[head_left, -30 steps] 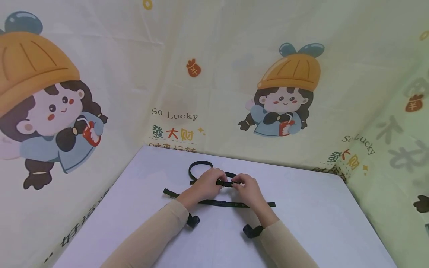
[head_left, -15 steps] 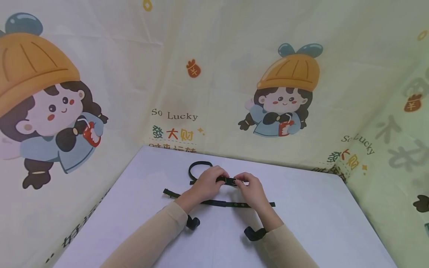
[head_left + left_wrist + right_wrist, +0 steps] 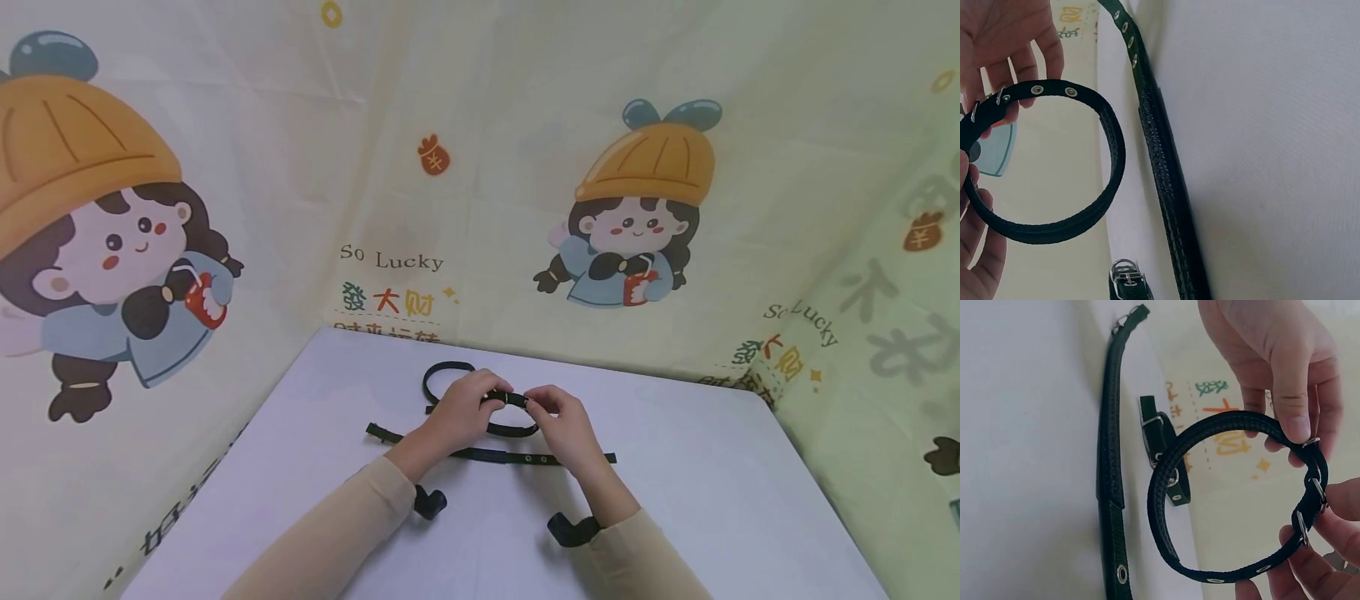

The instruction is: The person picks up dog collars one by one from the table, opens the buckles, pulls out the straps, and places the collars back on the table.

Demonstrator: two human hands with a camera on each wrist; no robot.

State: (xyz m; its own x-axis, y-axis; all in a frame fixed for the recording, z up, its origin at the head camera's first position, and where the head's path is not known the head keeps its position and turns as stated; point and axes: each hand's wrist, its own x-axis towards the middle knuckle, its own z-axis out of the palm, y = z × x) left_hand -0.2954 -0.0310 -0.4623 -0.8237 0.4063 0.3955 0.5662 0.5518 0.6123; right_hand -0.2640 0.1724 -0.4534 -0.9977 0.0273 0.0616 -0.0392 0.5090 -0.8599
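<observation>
Both hands lift a looped collar (image 3: pixel 512 414) above the table (image 3: pixel 712 492) centre | left hand (image 3: pixel 457 412) and right hand (image 3: pixel 564 423) pinch it at the buckle (image 3: pixel 1311 487) | risk: strap end slips free if either pinch loosens, loop springs open | flat strap (image 3: pixel 495 454) lies nearer.

Black webbing collar (image 3: pixel 512 414) with metal eyelets and buckle, bent into a closed loop, raised off white table, pinched at buckle between both hands
</observation>
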